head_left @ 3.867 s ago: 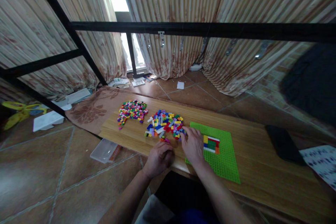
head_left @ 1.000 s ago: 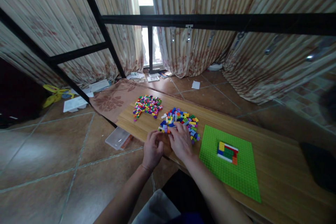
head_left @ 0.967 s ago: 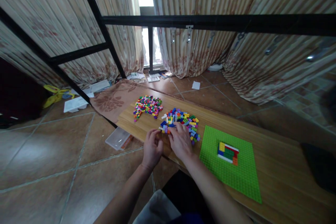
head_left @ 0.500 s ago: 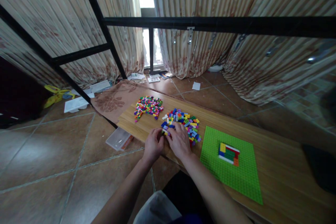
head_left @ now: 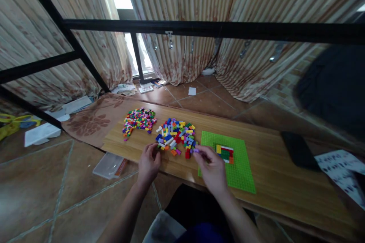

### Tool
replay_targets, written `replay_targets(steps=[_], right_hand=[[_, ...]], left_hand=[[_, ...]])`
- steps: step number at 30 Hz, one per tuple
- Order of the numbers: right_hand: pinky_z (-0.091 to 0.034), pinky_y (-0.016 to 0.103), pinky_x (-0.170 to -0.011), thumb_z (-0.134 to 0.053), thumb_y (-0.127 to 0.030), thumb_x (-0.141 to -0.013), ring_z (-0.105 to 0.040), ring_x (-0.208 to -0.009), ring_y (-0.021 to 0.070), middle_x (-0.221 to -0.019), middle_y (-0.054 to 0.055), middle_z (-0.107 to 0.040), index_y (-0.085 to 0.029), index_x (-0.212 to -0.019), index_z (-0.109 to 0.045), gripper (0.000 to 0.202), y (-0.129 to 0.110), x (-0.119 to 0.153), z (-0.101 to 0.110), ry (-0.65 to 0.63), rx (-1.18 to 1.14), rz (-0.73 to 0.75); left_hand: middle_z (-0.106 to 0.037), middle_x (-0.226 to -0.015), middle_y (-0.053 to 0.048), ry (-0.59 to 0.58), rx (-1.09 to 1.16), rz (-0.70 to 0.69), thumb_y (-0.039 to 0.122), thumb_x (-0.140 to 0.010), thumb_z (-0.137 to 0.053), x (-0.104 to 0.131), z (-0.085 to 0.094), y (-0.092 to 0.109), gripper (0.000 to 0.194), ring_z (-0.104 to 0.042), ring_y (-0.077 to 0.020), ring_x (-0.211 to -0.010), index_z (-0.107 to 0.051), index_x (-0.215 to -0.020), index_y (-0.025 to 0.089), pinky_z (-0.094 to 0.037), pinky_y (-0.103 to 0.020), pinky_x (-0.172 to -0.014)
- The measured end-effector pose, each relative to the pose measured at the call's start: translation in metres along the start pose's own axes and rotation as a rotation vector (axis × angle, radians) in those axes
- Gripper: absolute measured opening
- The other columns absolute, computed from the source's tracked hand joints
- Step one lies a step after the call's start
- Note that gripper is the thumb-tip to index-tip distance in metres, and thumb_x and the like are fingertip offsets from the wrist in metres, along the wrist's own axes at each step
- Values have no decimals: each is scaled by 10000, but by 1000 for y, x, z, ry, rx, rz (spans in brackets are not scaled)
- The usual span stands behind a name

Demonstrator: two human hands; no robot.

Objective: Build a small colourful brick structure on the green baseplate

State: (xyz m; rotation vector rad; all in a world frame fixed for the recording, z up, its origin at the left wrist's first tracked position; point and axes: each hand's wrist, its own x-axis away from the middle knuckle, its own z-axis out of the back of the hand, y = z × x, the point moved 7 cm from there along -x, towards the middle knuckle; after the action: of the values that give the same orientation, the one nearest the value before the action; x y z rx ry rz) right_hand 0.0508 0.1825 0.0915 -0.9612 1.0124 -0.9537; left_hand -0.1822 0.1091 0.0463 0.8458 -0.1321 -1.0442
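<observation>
My right hand [head_left: 212,167] pinches a small purple toy brick [head_left: 196,150] between thumb and fingers, over the left edge of the green baseplate [head_left: 242,176]. My left hand [head_left: 149,162] rests at the table's near edge, fingers curled and thumb apart, with nothing visible in it. Beside its fingertips spreads a pile of mixed toy bricks [head_left: 172,134], with white, blue, red, yellow and purple ones. On the baseplate stands a low rectangular build [head_left: 225,154] of yellow, red, white, blue, green and orange bricks, partly hidden by my right hand.
Smaller bright bricks [head_left: 139,119] form another pile on the left of the wooden table [head_left: 265,159]. A dark flat object [head_left: 299,150] and a printed sheet [head_left: 342,174] lie at the right. Below the table's left edge is a clear plastic box [head_left: 107,165]. A black metal bar [head_left: 194,28] crosses behind.
My right hand has moved from the brick pile rightward to the baseplate's edge, now carrying a purple brick. The left hand stays by the pile. The view has turned right.
</observation>
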Motion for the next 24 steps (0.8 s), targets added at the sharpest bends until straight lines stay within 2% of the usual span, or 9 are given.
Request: replay_targets(steps=[2, 4, 6, 8, 11, 16, 19, 24], right_hand=[[-527, 342, -741, -643, -389, -782, -640, -797, 184, -896, 50, -694, -209, -973, -673, 264, 31, 13, 44, 158, -75, -170], [-528, 363, -770, -698, -403, -721, -650, -806, 189, -886, 44, -706, -204, -956, -672, 309, 60, 23, 82, 298, -146, -264], [-516, 378, -819, -737, -402, -673, -652, -834, 192, -886, 41, -712, -201, -927, -677, 329, 81, 27, 109, 364, -160, -285], [-512, 388, -826, -736, -415, -672, -655, -829, 196, -876, 43, -717, -200, -922, -676, 335, 95, 26, 125, 368, -124, -284], [-511, 404, -826, -674, -455, -734, -658, -849, 212, -919, 66, -721, -197, -953, -674, 338, 100, 17, 133, 304, -3, -248], [-469, 433, -894, -564, -479, -828, -620, -946, 239, -1011, 86, -696, -222, -1004, -704, 341, 83, 2, 133, 203, 360, -71], [-460, 422, -910, -543, -472, -850, -598, -972, 236, -1025, 90, -664, -225, -1012, -717, 343, 79, -1, 131, 185, 435, 2], [-462, 404, -900, -527, -459, -866, -584, -972, 229, -1025, 87, -636, -229, -1035, -717, 343, 84, -2, 127, 185, 493, 16]], left_hand=[[-611, -1111, -108, -12, -28, 13, 230, -799, -518, 0, -1, 0, 283, -618, -255, -995, -619, -1058, 177, -509, -393, -894], [-609, -1120, -113, -19, -59, 22, 241, -804, -508, -1, -2, 1, 298, -612, -254, -1008, -619, -1070, 165, -502, -386, -906], [-609, -1122, -112, -18, -89, 33, 245, -805, -498, -2, -2, 1, 307, -608, -251, -1018, -622, -1072, 161, -496, -379, -918], [-608, -1126, -110, -19, -108, 44, 249, -804, -490, -2, -2, 2, 309, -610, -245, -1013, -627, -1067, 162, -497, -370, -916], [-605, -1131, -109, -16, -110, 43, 264, -803, -487, -3, -3, 3, 307, -616, -237, -993, -632, -1054, 162, -505, -359, -903], [-607, -1130, -111, -8, -123, 47, 283, -803, -487, -3, -3, 2, 315, -615, -239, -988, -638, -1047, 155, -503, -367, -907], [-605, -1136, -115, -16, -141, 64, 286, -802, -484, -3, -3, 2, 323, -612, -244, -1000, -642, -1047, 148, -499, -377, -917], [-601, -1141, -118, -22, -153, 56, 283, -802, -475, -4, -4, 4, 328, -612, -246, -1003, -644, -1046, 144, -491, -384, -931]])
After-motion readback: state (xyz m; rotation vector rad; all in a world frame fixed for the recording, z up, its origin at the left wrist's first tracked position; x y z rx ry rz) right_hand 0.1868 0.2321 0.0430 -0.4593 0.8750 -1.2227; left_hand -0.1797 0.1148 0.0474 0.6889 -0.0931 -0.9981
